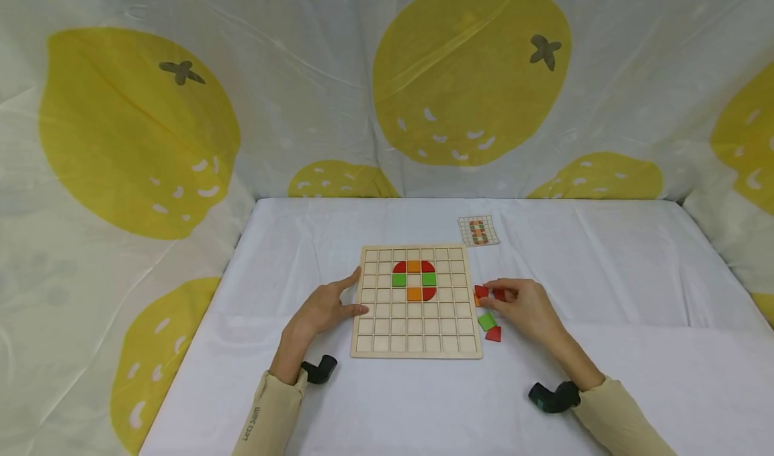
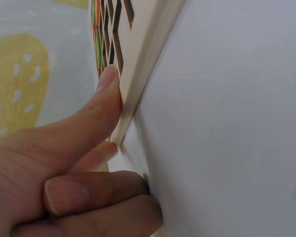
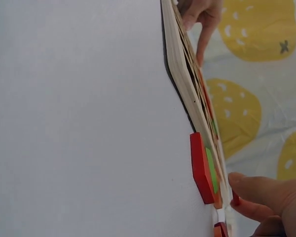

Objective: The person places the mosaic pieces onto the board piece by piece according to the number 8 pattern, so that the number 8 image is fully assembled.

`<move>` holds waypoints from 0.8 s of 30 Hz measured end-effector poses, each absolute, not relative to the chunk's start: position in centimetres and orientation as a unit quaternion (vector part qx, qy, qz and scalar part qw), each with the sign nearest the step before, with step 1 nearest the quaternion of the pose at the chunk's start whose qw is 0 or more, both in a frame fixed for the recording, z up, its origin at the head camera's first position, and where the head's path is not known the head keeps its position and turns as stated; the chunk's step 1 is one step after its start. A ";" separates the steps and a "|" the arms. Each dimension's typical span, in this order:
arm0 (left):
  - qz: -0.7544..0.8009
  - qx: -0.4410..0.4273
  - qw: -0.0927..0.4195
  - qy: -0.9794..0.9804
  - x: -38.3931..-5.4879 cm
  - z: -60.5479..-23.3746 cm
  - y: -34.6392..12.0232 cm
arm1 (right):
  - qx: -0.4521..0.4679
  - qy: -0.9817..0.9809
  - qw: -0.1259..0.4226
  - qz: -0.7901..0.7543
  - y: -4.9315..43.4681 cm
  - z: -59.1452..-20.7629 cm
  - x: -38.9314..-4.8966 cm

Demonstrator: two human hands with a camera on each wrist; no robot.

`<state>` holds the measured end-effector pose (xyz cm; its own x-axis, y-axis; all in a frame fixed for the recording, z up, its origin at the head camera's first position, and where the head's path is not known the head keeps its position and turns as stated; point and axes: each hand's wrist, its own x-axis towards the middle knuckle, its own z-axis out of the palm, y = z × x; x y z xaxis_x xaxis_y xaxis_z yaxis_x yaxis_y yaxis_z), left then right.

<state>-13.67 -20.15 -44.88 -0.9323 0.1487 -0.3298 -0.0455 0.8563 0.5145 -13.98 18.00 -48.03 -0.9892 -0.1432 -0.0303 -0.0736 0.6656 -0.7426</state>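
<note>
Pinches 1 red tile [image 3: 235, 198] in the right hand [image 1: 529, 305], just right of the wooden grid board [image 1: 417, 328]. Rests the left hand [image 1: 320, 307] on the board's left edge, thumb and forefinger apart. Has 7 inlaid tiles [image 1: 428, 279] toward the board's far side, a pattern card [image 1: 478, 231] beyond its far-right corner.

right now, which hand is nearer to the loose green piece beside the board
Right. The right hand is close beside the loose green piece, pinching a red piece; the left hand is across the board, touching its left edge.
</note>
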 end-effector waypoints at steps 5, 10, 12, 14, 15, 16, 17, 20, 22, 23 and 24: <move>0.269 0.025 0.183 0.945 -13.6 -44.8 -20.1 | -0.068 0.904 0.043 -0.419 16.9 -47.8 -14.1; 0.276 0.027 0.184 0.943 -13.5 -44.8 -20.2 | -0.083 0.897 0.064 -0.429 14.4 -47.3 -14.2; 0.280 0.027 0.185 0.942 -13.5 -44.8 -20.3 | -0.095 0.896 0.070 -0.428 13.1 -47.1 -14.2; 0.281 0.026 0.186 0.941 -13.4 -44.8 -20.3 | -0.110 0.894 0.074 -0.428 11.7 -46.9 -14.3; 0.281 0.025 0.186 0.941 -13.4 -44.8 -20.3 | -0.116 0.893 0.075 -0.428 11.1 -46.8 -14.4; 0.280 0.025 0.186 0.941 -13.4 -44.8 -20.3 | -0.124 0.894 0.074 -0.425 10.4 -46.7 -14.4; 0.278 0.025 0.186 0.942 -13.4 -44.8 -20.3 | -0.130 0.892 0.073 -0.426 9.8 -46.7 -14.5; 0.271 0.027 0.184 0.944 -13.5 -44.9 -20.2 | -0.146 0.886 0.076 -0.433 8.3 -46.7 -14.7; 0.268 0.028 0.184 0.945 -13.6 -44.8 -20.2 | -0.155 0.886 0.074 -0.431 7.5 -46.8 -14.9; 0.268 0.028 0.184 0.945 -13.6 -44.8 -20.1 | -0.159 0.886 0.075 -0.430 7.2 -46.9 -15.0; 0.267 0.030 0.184 0.945 -13.7 -44.8 -20.1 | -0.162 0.887 0.074 -0.426 6.8 -47.0 -15.1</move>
<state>-13.66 -20.10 -44.79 -0.9307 0.1544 -0.3316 -0.0421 0.8553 0.5164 -15.06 6.84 -46.96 -0.9363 -0.3512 0.0063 -0.2242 0.5836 -0.7805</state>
